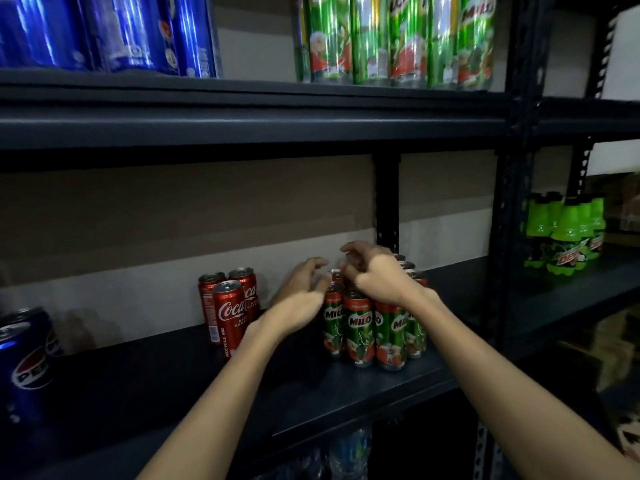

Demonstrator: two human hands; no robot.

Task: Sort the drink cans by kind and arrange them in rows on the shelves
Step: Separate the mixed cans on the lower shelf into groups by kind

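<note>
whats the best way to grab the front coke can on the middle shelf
Wrap the front Coca-Cola can round the middle of its body, coming from the front and slightly left. It stands upright at the front of its cluster, so that face is exposed; two more Coca-Cola cans crowd close behind it, and the left hand and forearm sit on its right.

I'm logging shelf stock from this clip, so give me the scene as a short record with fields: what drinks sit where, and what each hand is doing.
middle shelf, left: Pepsi cans
middle shelf, centre: three Coca-Cola cans, upright
middle shelf, right: Milo cans, upright cluster
upper shelf: blue cans left, green Milo cans right
neighbouring rack: green bottles
left hand: fingers loosely curled, beside the Milo cluster
right hand: over the Milo can tops; grip unclear
</note>
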